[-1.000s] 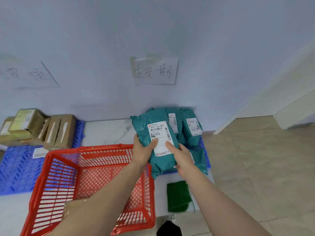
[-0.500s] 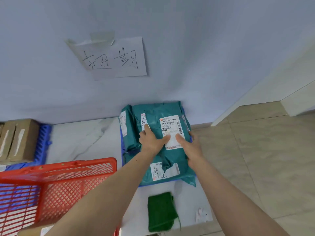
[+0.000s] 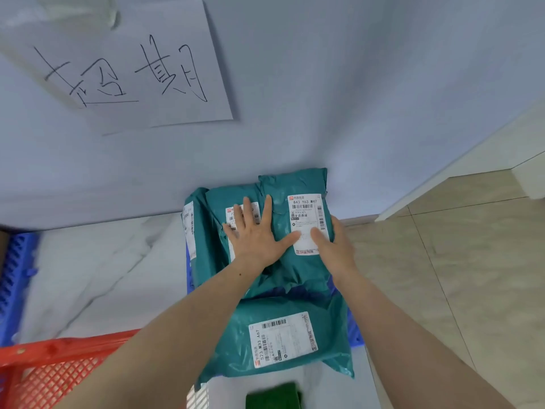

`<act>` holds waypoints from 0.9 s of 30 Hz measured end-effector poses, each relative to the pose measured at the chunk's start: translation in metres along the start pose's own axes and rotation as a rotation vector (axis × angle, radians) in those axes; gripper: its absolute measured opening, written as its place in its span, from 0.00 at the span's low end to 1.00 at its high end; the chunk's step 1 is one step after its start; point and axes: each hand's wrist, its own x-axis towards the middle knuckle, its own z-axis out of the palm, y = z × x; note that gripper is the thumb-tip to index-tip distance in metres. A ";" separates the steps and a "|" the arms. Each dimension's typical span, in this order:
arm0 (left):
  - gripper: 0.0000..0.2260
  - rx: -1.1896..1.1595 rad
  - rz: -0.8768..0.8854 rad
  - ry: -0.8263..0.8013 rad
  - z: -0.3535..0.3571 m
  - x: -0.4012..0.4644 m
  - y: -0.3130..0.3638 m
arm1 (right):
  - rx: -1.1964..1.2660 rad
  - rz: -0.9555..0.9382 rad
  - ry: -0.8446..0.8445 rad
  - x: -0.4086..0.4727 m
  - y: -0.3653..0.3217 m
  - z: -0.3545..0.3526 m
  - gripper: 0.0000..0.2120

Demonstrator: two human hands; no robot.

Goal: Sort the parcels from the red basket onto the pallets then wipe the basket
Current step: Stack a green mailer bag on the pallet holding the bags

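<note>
Two bare forearms, left hand (image 3: 256, 237) and right hand (image 3: 334, 246) (no sleeves, no gloves)

Four teal parcels (image 3: 298, 267), two blue pallets (image 3: 16, 261), one red basket (image 3: 53, 358).

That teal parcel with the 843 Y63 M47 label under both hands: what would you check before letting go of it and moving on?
1. Teal parcel lies on the stack of teal parcels, against the wall: ok.
2. Left hand lies flat with straight fingers, ready to lift off: ok.
3. Right hand grips the parcel's right edge and has not yet let go: not ok.
4. Blue pallet is under the stack, only its edges showing: ok.
5. Red basket emptied of parcels: cannot tell, only a corner shows.
6. Green cloth lies on the floor for wiping: ok.
</note>
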 end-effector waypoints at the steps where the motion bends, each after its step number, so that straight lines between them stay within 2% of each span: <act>1: 0.47 0.022 0.000 -0.004 0.004 0.000 -0.002 | -0.108 0.003 0.008 0.009 0.007 0.004 0.23; 3: 0.46 0.048 -0.008 -0.004 0.011 0.001 -0.004 | -0.219 0.043 0.019 0.033 0.030 0.011 0.34; 4: 0.46 0.048 -0.017 -0.007 0.013 0.002 -0.005 | -0.237 0.056 0.022 0.045 0.041 0.014 0.36; 8: 0.46 0.037 -0.034 -0.024 0.012 0.001 -0.007 | -0.217 0.072 0.048 0.051 0.044 0.021 0.36; 12: 0.46 -0.009 -0.031 -0.021 0.002 -0.005 -0.008 | -0.183 0.075 0.074 0.012 0.012 0.016 0.39; 18: 0.42 -0.177 -0.063 -0.001 -0.015 -0.028 -0.014 | -0.373 0.063 0.081 -0.022 -0.011 0.001 0.36; 22: 0.40 -0.207 -0.059 -0.037 -0.032 -0.055 -0.019 | -0.425 0.071 0.090 -0.044 -0.023 -0.007 0.36; 27: 0.35 -0.226 -0.057 -0.034 -0.056 -0.096 -0.027 | -0.402 -0.019 0.076 -0.091 -0.046 -0.007 0.32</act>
